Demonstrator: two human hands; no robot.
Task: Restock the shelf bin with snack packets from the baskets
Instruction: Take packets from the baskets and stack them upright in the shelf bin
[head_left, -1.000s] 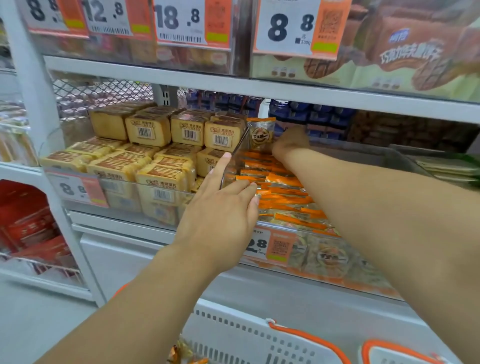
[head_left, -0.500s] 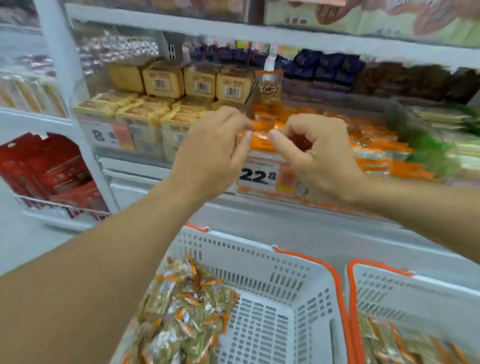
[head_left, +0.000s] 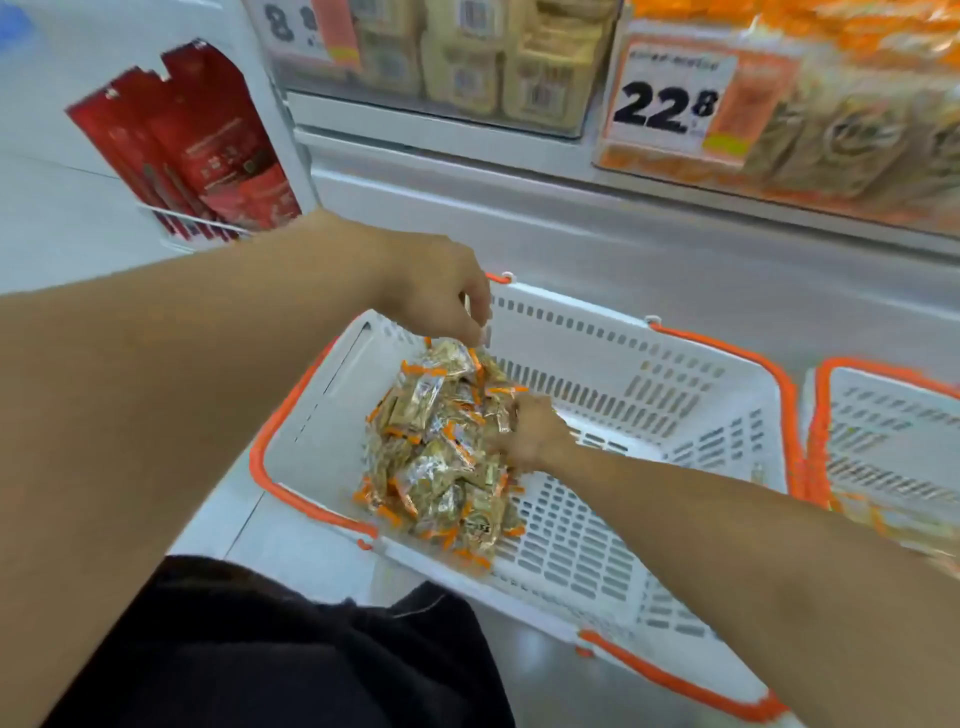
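Both hands reach into the basket (head_left: 597, 332): left hand (head_left: 436, 291) pinches the top snack packets (head_left: 441, 447), right hand (head_left: 530, 434) grasps their side.

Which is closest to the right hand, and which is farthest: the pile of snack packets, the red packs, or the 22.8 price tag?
Counting out from the right hand in the head view:
1. Pile of snack packets: touching the hand, in the near basket.
2. Red packs: up on the left, on a low wire rack.
3. 22.8 price tag: up on the shelf bin's front, about as far as the red packs, too close to call.
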